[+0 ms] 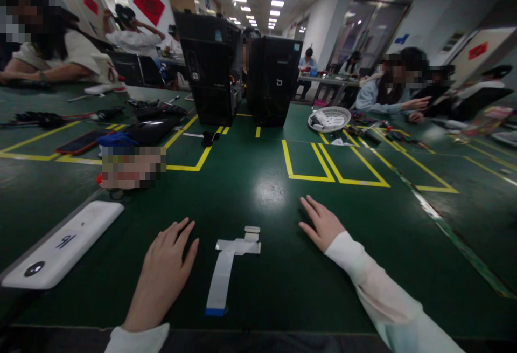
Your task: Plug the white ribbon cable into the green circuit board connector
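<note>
A white flat ribbon cable (220, 280) with a blue end lies on the green tabletop (266, 267) near the front edge. Its far end is folded sideways and carries small connectors. Just left of the cable, my left hand (167, 267) rests palm down with its fingers stretched forward, holding nothing. Farther off on the right, my right hand (322, 225) also lies flat on the table, fingers extended and thumb apart. Neither hand touches the cable.
Two black computer towers (210, 73) stand at the back. A white oblong device (64, 245) lies at the left, below a blurred-out item. Yellow tape outlines (309, 178) mark the table. A white basket (329, 119) holds parts. Several people sit around.
</note>
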A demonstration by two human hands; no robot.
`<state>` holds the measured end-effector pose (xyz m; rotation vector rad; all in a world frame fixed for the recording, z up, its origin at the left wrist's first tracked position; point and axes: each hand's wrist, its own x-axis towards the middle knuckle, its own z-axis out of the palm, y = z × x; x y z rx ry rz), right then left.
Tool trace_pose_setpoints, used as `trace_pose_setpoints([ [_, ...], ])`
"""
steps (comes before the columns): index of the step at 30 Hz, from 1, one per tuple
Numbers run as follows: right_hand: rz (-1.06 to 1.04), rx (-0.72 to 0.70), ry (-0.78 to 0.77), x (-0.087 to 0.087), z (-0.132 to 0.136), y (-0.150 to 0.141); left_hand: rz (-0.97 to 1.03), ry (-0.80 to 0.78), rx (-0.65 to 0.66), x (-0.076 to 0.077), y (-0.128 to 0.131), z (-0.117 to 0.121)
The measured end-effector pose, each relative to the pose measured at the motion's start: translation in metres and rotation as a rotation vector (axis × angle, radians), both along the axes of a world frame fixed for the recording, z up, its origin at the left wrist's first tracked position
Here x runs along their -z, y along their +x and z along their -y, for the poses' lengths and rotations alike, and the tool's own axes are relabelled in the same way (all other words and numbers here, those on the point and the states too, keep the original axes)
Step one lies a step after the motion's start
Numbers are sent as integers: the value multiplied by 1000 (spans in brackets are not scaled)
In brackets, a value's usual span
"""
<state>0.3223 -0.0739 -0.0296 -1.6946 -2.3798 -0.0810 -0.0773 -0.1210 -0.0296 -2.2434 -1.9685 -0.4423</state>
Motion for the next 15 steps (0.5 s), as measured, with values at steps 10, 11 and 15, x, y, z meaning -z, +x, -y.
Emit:
trace_pose_setpoints([
  [10,130,986,23,2,65,188,5,15,-1,-1,1,-1],
  [11,128,1017,54,1,70,198,7,14,-3,-1,1,-1],
  [15,44,1129,-87,-4,77,223,7,6,2,-1,1,-1],
])
